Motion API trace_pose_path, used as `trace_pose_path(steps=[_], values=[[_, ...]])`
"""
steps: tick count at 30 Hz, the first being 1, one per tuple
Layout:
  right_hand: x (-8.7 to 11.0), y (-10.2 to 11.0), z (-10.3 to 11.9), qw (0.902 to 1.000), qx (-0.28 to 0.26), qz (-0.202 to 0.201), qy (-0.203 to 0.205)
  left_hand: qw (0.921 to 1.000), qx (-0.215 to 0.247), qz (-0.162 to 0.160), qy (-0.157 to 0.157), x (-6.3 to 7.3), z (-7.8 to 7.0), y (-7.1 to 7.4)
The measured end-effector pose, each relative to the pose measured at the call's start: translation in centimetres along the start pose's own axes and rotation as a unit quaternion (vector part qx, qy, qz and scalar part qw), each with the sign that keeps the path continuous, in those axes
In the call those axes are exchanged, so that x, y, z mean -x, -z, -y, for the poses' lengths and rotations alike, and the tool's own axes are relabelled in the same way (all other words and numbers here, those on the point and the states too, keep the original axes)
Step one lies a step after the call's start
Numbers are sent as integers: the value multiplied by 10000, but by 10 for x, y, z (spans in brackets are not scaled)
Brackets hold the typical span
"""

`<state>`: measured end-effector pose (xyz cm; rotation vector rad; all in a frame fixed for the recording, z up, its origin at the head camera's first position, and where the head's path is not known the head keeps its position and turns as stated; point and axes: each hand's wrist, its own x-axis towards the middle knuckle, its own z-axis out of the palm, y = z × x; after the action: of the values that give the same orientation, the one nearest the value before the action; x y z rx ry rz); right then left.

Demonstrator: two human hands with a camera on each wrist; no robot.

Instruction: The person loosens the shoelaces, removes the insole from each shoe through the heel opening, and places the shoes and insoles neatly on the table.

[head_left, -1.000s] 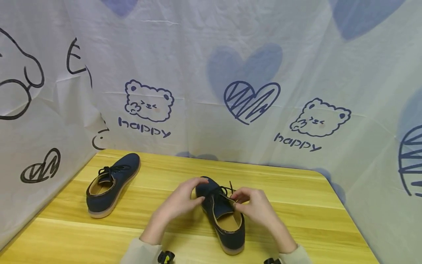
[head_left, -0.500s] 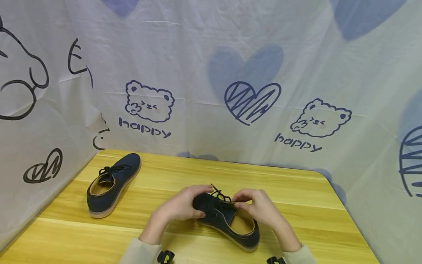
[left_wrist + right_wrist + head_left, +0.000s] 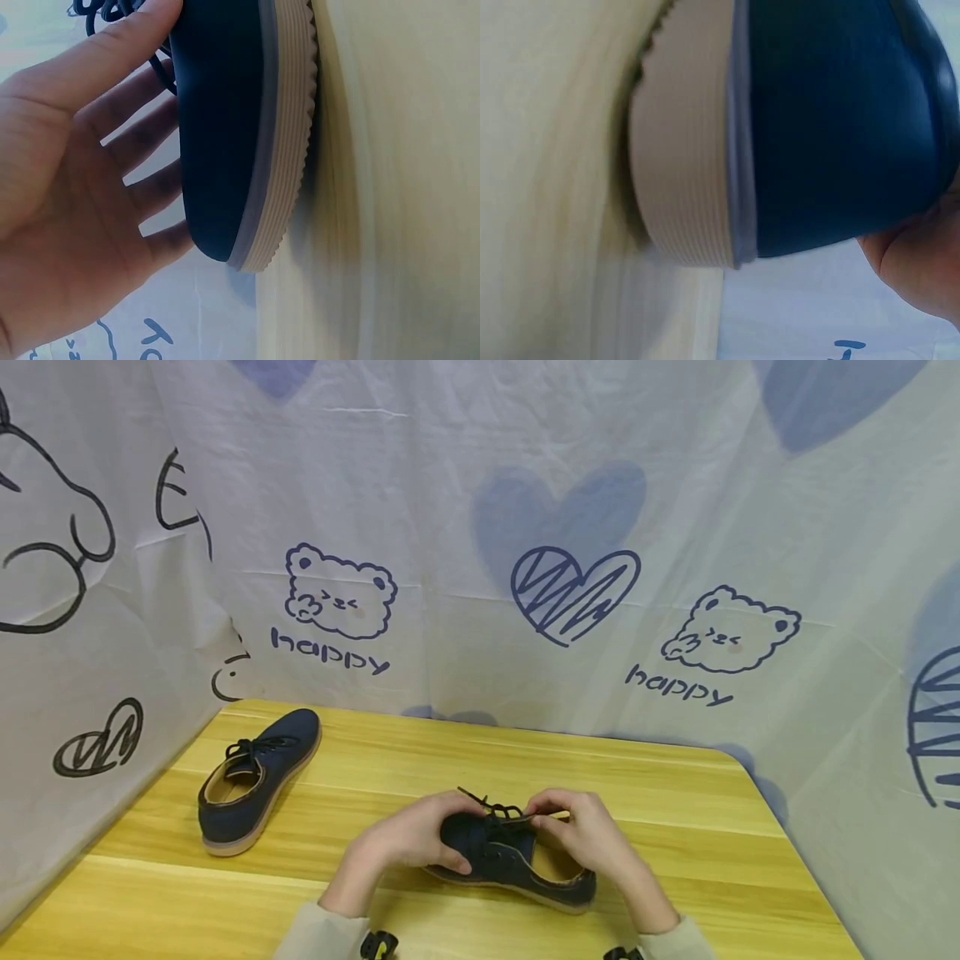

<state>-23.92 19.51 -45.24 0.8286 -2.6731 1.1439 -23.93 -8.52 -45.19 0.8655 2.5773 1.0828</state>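
A dark navy lace-up shoe (image 3: pixel 517 864) with a pale ribbed sole lies on the table in the head view, toe to the left and opening to the right. My left hand (image 3: pixel 412 835) grips its toe end, thumb on the near side and fingers round the far side. In the left wrist view, that hand (image 3: pixel 97 172) spans the shoe's upper (image 3: pixel 217 135). The fingertips of my right hand (image 3: pixel 581 827) pinch the far edge of the opening, beside the black laces (image 3: pixel 504 812). The right wrist view shows the heel (image 3: pixel 840 135), with part of the right hand (image 3: pixel 922 262) behind it.
A matching navy shoe (image 3: pixel 258 781) with tied laces stands at the table's left, toe pointing away. The wood-grain table (image 3: pixel 675 793) ends at a white printed cloth (image 3: pixel 450 527) at the back, and more cloth hangs at both sides.
The shoe has turned from pointing away to lying nearly sideways, its heel swinging right and its toe left. Both hands have stayed close to it; the other shoe has not moved.
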Motion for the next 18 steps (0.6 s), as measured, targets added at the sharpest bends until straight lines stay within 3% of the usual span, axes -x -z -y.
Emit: trace_pose_path(steps=[7, 18], values=[[0, -5, -1, 9994, -15, -325, -95, 9997, -239, -111, -11, -1, 3, -1], [3, 10, 3, 9996, -244, -34, -101, 9996, -213, -170, -70, -2, 9, -4]])
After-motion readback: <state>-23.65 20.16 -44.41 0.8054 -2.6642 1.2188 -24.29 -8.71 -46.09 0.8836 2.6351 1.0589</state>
